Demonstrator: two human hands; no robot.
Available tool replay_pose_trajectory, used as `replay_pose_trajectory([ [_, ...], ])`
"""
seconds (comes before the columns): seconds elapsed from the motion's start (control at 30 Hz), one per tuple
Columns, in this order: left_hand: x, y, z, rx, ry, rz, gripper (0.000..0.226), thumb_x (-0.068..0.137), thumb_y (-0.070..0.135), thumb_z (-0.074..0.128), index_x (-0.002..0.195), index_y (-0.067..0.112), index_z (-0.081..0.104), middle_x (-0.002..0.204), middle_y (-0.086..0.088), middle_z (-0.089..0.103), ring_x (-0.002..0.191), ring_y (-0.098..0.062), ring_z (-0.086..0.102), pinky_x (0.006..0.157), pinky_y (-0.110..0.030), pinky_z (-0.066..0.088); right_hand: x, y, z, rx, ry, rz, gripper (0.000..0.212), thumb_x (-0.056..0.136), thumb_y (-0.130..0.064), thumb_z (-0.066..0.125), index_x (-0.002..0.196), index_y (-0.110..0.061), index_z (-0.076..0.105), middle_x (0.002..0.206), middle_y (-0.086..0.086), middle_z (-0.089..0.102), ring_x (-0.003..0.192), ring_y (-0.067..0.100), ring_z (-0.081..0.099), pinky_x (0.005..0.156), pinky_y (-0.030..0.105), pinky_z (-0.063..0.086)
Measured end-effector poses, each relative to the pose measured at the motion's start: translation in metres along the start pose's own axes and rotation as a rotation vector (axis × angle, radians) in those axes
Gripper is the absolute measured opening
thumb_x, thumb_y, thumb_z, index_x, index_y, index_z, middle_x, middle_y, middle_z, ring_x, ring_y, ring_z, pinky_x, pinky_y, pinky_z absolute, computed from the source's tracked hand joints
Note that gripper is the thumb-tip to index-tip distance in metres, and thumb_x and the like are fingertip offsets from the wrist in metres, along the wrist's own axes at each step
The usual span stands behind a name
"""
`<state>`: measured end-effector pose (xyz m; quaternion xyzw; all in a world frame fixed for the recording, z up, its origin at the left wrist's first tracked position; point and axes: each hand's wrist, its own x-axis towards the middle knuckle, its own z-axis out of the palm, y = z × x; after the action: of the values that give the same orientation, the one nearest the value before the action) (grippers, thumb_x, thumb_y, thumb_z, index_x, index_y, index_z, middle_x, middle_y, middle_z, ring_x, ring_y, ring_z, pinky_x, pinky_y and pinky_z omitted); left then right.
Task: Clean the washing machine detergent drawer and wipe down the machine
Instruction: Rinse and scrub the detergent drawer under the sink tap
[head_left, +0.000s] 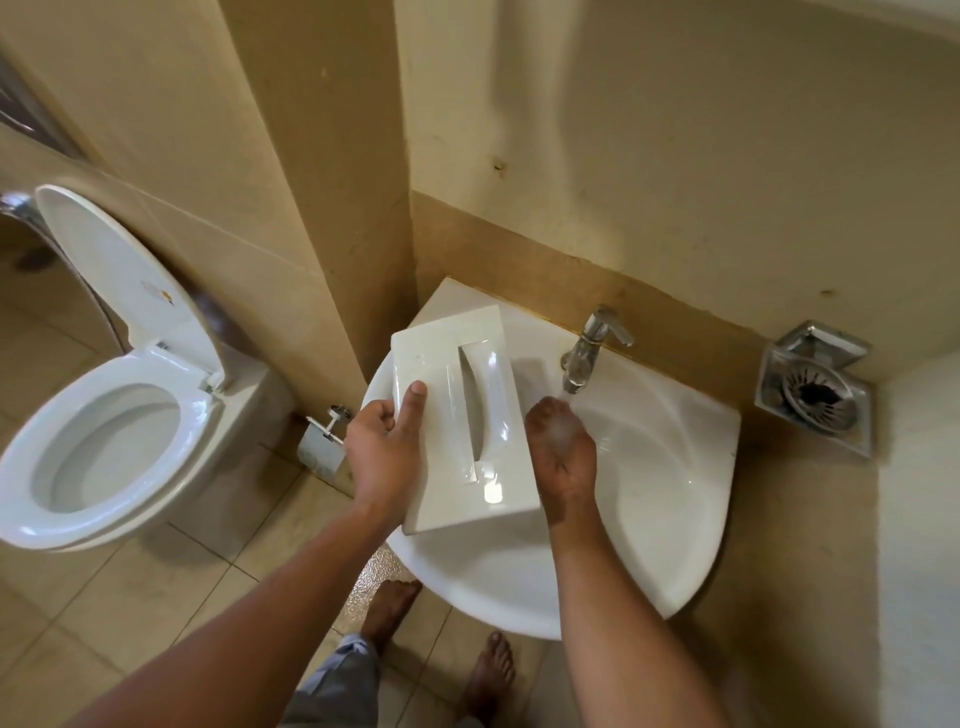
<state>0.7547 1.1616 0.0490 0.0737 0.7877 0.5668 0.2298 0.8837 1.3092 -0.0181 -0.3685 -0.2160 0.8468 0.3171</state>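
Note:
The white detergent drawer (462, 415) is held over the left side of a white corner sink (670, 499), its front panel with a recessed handle facing up. My left hand (382, 452) grips the drawer's left edge, thumb on top of the panel. My right hand (563, 452) is just right of the drawer, under the stream of water running from the chrome tap (587, 353). Its fingers are curled downward at the drawer's right side; whether they touch the drawer is hidden. The washing machine is not in view.
A toilet (104, 447) with its lid raised stands at the left. A chrome spray holder (327, 436) is fixed low on the wall beside the sink. A steel soap dish (815, 389) hangs on the wall at the right. My bare feet (488, 675) stand on the tiled floor.

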Motion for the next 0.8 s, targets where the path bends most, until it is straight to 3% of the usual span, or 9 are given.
replay_pose_trajectory([
  [0.03,0.0,0.001,0.001,0.001,-0.005,0.001,0.071,0.09,0.057,0.064,0.081,-0.013,0.053,0.07,-0.01,0.051,0.063,-0.017,0.046,0.059,-0.031,0.041,-0.005,0.0,-0.006,0.323,-0.105,0.047,0.038,0.062,-0.004,0.088,0.09,0.0,0.064,0.08,0.014,0.068,0.078,0.028,0.07,0.073,0.026,0.056],
  [0.1,-0.002,0.001,0.004,0.01,-0.011,-0.002,0.068,0.09,0.057,0.063,0.072,-0.006,0.047,0.067,-0.008,0.045,0.06,-0.016,0.041,0.056,-0.029,0.036,-0.024,-0.012,0.002,0.612,-0.092,0.077,0.039,0.056,0.014,0.083,0.088,0.007,0.064,0.074,0.018,0.064,0.072,0.026,0.062,0.071,0.029,0.052],
  [0.2,-0.007,0.004,0.009,0.04,-0.004,0.006,0.056,0.093,0.052,0.063,0.064,0.011,0.039,0.06,0.001,0.041,0.051,-0.008,0.038,0.048,-0.015,0.033,-0.046,-0.051,0.036,0.599,-0.195,0.069,0.01,0.09,0.004,0.058,0.098,0.003,0.063,0.081,0.015,0.061,0.07,0.023,0.059,0.066,0.028,0.052],
  [0.27,-0.013,0.007,0.012,0.043,-0.011,0.012,0.055,0.094,0.051,0.062,0.064,0.012,0.037,0.059,0.003,0.04,0.049,-0.006,0.038,0.045,-0.011,0.034,-0.054,-0.077,0.065,0.496,-0.184,0.066,0.018,0.093,-0.003,0.049,0.085,0.0,0.065,0.076,0.013,0.058,0.066,0.02,0.057,0.061,0.025,0.049],
  [0.4,-0.022,0.011,0.019,0.035,-0.015,-0.002,0.045,0.096,0.048,0.061,0.07,0.014,0.047,0.063,0.006,0.05,0.056,-0.005,0.048,0.045,-0.009,0.034,-0.061,-0.094,0.109,-0.085,-0.141,0.057,0.018,0.087,0.001,0.052,0.073,-0.006,0.061,0.073,0.009,0.057,0.063,0.014,0.055,0.056,0.019,0.046],
  [0.57,-0.028,0.015,0.031,-0.004,-0.043,-0.02,0.046,0.097,0.051,0.057,0.097,0.006,0.062,0.086,-0.002,0.066,0.074,-0.011,0.062,0.057,-0.019,0.04,-0.071,-0.069,0.108,-1.742,-0.04,-0.29,0.024,0.095,-0.002,0.051,0.1,-0.01,0.073,0.094,0.008,0.073,0.088,0.022,0.069,0.075,0.023,0.048],
  [0.63,-0.031,0.018,0.034,0.011,-0.043,-0.016,0.046,0.099,0.051,0.053,0.1,0.006,0.061,0.089,-0.004,0.066,0.075,-0.01,0.061,0.057,-0.02,0.041,-0.086,-0.059,0.103,-2.122,-0.016,-0.433,0.03,0.09,0.0,0.052,0.108,-0.013,0.072,0.099,0.012,0.072,0.094,0.029,0.068,0.076,0.028,0.05],
  [0.7,-0.035,0.021,0.035,0.037,-0.056,-0.019,0.045,0.1,0.05,0.05,0.103,0.006,0.059,0.09,-0.003,0.064,0.073,-0.009,0.058,0.058,-0.02,0.041,-0.105,-0.051,0.093,-2.173,-0.009,-0.481,0.03,0.087,-0.001,0.051,0.105,-0.013,0.072,0.096,0.013,0.072,0.091,0.033,0.069,0.075,0.033,0.055],
  [0.8,-0.036,0.023,0.034,-0.017,-0.111,-0.086,0.04,0.101,0.047,0.049,0.109,0.008,0.056,0.093,0.0,0.062,0.079,-0.011,0.06,0.065,-0.024,0.048,-0.123,-0.056,0.07,-1.827,0.187,-0.673,0.025,0.09,-0.01,0.056,0.106,-0.012,0.075,0.094,0.009,0.075,0.085,0.028,0.07,0.073,0.035,0.058],
])
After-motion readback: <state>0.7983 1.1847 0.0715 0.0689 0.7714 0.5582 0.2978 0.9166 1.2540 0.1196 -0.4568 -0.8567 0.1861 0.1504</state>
